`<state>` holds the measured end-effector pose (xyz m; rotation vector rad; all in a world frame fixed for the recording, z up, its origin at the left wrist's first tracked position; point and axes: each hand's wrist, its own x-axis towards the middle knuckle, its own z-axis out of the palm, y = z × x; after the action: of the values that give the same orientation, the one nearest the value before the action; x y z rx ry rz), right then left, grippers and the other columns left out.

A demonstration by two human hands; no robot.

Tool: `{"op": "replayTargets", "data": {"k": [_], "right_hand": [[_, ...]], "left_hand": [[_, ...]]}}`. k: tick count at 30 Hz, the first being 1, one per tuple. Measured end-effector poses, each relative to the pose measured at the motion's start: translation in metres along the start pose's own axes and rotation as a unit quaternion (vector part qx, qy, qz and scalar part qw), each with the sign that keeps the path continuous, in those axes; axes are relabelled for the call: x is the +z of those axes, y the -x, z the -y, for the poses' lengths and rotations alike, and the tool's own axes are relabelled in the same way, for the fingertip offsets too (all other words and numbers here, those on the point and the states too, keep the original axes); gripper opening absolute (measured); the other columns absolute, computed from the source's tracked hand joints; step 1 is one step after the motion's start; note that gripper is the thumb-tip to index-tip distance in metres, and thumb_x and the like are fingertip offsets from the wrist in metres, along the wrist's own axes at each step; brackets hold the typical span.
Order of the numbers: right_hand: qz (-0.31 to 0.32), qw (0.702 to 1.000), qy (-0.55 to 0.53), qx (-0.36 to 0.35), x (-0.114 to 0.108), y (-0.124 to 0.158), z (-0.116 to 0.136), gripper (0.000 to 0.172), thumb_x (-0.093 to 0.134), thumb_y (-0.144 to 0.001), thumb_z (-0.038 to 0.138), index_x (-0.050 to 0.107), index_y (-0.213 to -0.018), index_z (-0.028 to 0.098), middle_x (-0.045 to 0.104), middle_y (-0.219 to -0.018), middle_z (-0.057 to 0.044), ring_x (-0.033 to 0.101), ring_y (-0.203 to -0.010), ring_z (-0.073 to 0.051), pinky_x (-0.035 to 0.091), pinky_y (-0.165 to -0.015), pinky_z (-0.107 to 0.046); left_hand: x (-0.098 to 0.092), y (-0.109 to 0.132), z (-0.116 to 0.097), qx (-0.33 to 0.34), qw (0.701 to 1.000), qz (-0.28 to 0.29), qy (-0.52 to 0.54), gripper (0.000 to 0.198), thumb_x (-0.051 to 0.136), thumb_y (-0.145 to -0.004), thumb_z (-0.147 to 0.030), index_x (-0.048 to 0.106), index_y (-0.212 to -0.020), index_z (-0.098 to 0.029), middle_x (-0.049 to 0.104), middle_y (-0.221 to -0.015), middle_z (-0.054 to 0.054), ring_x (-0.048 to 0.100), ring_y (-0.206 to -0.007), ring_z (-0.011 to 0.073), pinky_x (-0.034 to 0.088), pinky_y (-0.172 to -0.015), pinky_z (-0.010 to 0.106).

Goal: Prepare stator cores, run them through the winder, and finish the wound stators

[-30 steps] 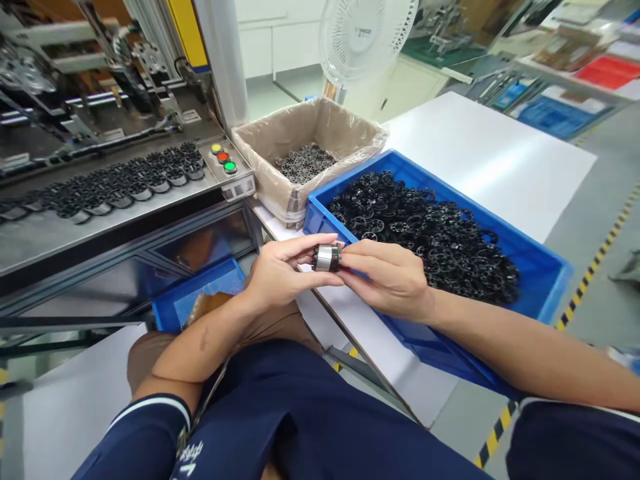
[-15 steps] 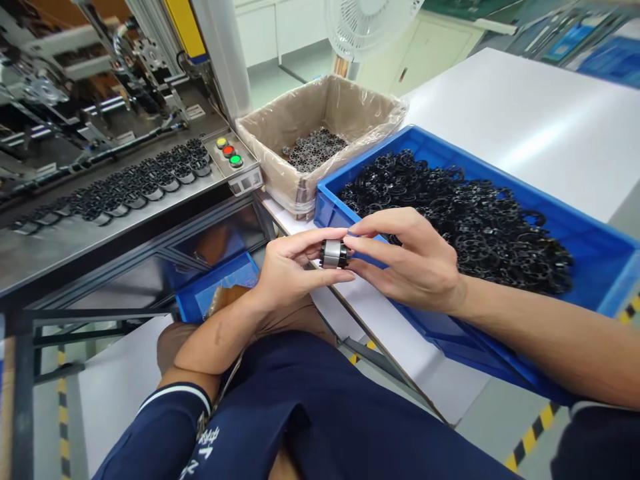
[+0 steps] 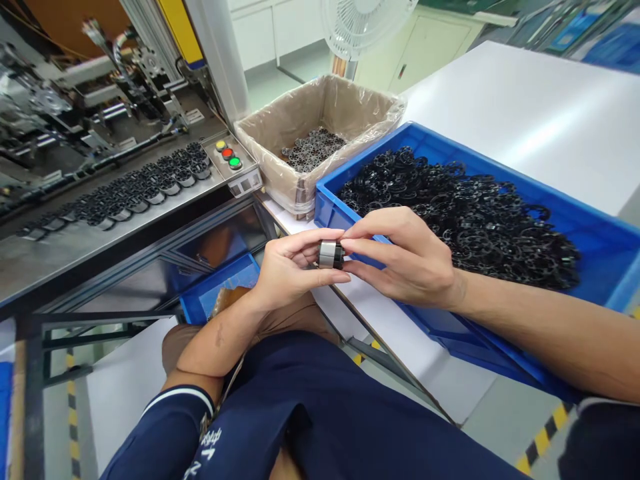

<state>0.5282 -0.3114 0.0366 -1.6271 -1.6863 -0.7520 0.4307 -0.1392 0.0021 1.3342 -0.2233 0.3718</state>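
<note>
My left hand (image 3: 287, 270) holds a small motor stator core (image 3: 327, 255) between thumb and fingers, in front of my body. It has a silver metal band, with a black toothed plastic end piece (image 3: 339, 255) facing right. My right hand (image 3: 407, 257) meets it from the right, its thumb and fingertips closed at that black end. The fingertips partly hide the end piece. Just beyond my right hand stands a blue bin (image 3: 327, 207) heaped with black plastic ring parts (image 3: 480, 213).
A plastic-lined box (image 3: 270, 143) holds smaller dark parts (image 3: 315, 148). At left, rows of similar cores (image 3: 145, 183) stand on the machine's metal ledge (image 3: 75, 250), beside a panel of coloured buttons (image 3: 228, 153). A white fan (image 3: 360, 23) stands behind. A white table (image 3: 540, 113) extends right.
The core has turned or shifted slightly in my fingers: black teeth showed on both sides before, now mainly on the right. Both hands stay together; the view has shifted a little.
</note>
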Motion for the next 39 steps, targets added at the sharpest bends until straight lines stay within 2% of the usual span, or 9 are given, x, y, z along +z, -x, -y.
{"op": "replayTargets", "data": {"k": [5, 10, 15, 24, 28, 30, 35, 37, 39], "right_hand": [[0.01, 1.0, -0.009, 0.004, 0.0, 0.001, 0.0, 0.034, 0.072, -0.089, 0.03, 0.059, -0.119, 0.018, 0.069, -0.102, -0.01, 0.067, -0.096, -0.023, 0.061, -0.079, -0.04], [0.016, 1.0, 0.006, -0.003, 0.0, 0.001, 0.001, 0.026, 0.067, -0.092, 0.026, 0.06, -0.117, 0.023, 0.069, -0.103, -0.007, 0.068, -0.095, -0.021, 0.06, -0.078, -0.037], [0.019, 0.999, 0.039, -0.019, -0.003, 0.003, 0.001, 0.025, 0.067, -0.093, 0.033, 0.061, -0.114, 0.02, 0.07, -0.1, -0.008, 0.068, -0.093, -0.021, 0.06, -0.078, -0.037], [0.103, 0.984, 0.132, -0.065, -0.013, 0.012, 0.0, 0.021, 0.063, -0.095, 0.038, 0.069, -0.113, 0.028, 0.072, -0.096, -0.004, 0.068, -0.096, -0.019, 0.06, -0.079, -0.032], [0.167, 0.978, 0.124, -0.026, -0.014, 0.012, 0.002, 0.023, 0.057, -0.099, 0.039, 0.07, -0.114, 0.029, 0.072, -0.092, -0.004, 0.068, -0.092, -0.019, 0.06, -0.079, -0.034], [0.166, 0.977, 0.131, -0.032, -0.013, 0.01, 0.003, 0.022, 0.055, -0.1, 0.037, 0.07, -0.113, 0.026, 0.072, -0.092, -0.004, 0.068, -0.091, -0.019, 0.06, -0.077, -0.033], [0.072, 0.982, 0.14, -0.101, -0.006, 0.0, 0.007, 0.021, 0.065, -0.094, 0.025, 0.066, -0.112, 0.015, 0.071, -0.095, -0.009, 0.069, -0.09, -0.021, 0.058, -0.074, -0.032], [0.085, 0.983, 0.134, -0.091, -0.005, 0.0, 0.008, 0.031, 0.071, -0.09, 0.027, 0.064, -0.116, 0.012, 0.071, -0.096, -0.011, 0.069, -0.09, -0.022, 0.058, -0.075, -0.033], [0.118, 0.985, 0.117, -0.052, -0.004, 0.005, 0.004, 0.04, 0.075, -0.087, 0.029, 0.062, -0.121, 0.013, 0.071, -0.1, -0.012, 0.069, -0.091, -0.023, 0.058, -0.079, -0.035]], "left_hand": [[0.002, 0.001, -0.001, -0.018, 0.999, 0.002, 0.04, 0.049, 0.093, -0.06, -0.021, 0.076, -0.106, -0.02, 0.081, -0.091, 0.002, 0.078, -0.084, 0.0193, 0.066, -0.076, 0.025], [0.005, 0.002, -0.001, 0.008, 0.999, -0.018, 0.043, 0.049, 0.093, -0.06, -0.018, 0.077, -0.106, -0.024, 0.08, -0.09, -0.001, 0.076, -0.075, 0.0133, 0.065, -0.073, 0.021], [0.004, 0.004, -0.001, -0.026, 0.999, -0.017, 0.013, 0.051, 0.094, -0.058, -0.03, 0.078, -0.106, -0.021, 0.08, -0.09, 0.002, 0.076, -0.076, 0.0153, 0.065, -0.073, 0.024], [0.004, 0.011, -0.005, -0.058, 0.998, -0.013, -0.002, 0.056, 0.095, -0.055, -0.032, 0.079, -0.107, -0.019, 0.08, -0.093, 0.004, 0.075, -0.08, 0.0172, 0.065, -0.078, 0.026], [0.006, 0.013, -0.005, -0.072, 0.997, -0.019, 0.015, 0.054, 0.095, -0.054, -0.033, 0.079, -0.104, -0.02, 0.08, -0.094, 0.003, 0.075, -0.081, 0.0165, 0.064, -0.079, 0.026], [0.008, 0.013, -0.003, -0.075, 0.996, -0.025, 0.035, 0.053, 0.095, -0.055, -0.031, 0.079, -0.104, -0.021, 0.08, -0.093, 0.002, 0.074, -0.081, 0.0152, 0.063, -0.079, 0.026], [0.009, 0.017, 0.003, -0.105, 0.993, -0.011, 0.049, 0.052, 0.088, -0.07, -0.034, 0.074, -0.119, -0.022, 0.078, -0.109, 0.005, 0.074, -0.094, 0.0184, 0.061, -0.087, 0.029], [0.001, 0.021, 0.004, -0.125, 0.991, 0.014, 0.051, 0.053, 0.079, -0.081, -0.039, 0.068, -0.129, -0.022, 0.074, -0.12, 0.01, 0.074, -0.102, 0.0218, 0.06, -0.091, 0.032], [-0.02, 0.025, 0.0, -0.128, 0.991, 0.02, 0.034, 0.053, 0.071, -0.087, -0.043, 0.063, -0.134, -0.021, 0.07, -0.127, 0.014, 0.074, -0.105, 0.0245, 0.058, -0.093, 0.035]]}}
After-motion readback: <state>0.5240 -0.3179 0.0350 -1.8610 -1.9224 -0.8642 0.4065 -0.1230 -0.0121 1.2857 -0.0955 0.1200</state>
